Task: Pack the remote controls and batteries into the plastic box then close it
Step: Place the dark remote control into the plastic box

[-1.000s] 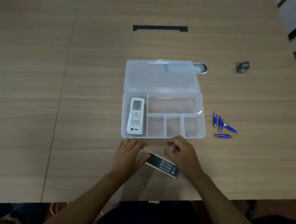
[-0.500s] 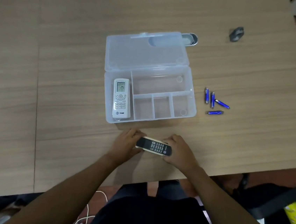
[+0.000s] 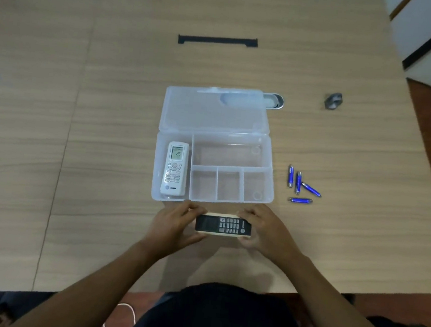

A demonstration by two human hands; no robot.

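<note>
On the wooden table (image 3: 326, 55) the open plastic box (image 3: 271, 169) holds a white remote (image 3: 174, 168) in its left compartment, while just before it the left hand (image 3: 173, 225) and right hand (image 3: 265, 231) clasp the black remote (image 3: 222, 225) by its ends, four blue batteries (image 3: 301, 184) lying loose to the right.
</note>
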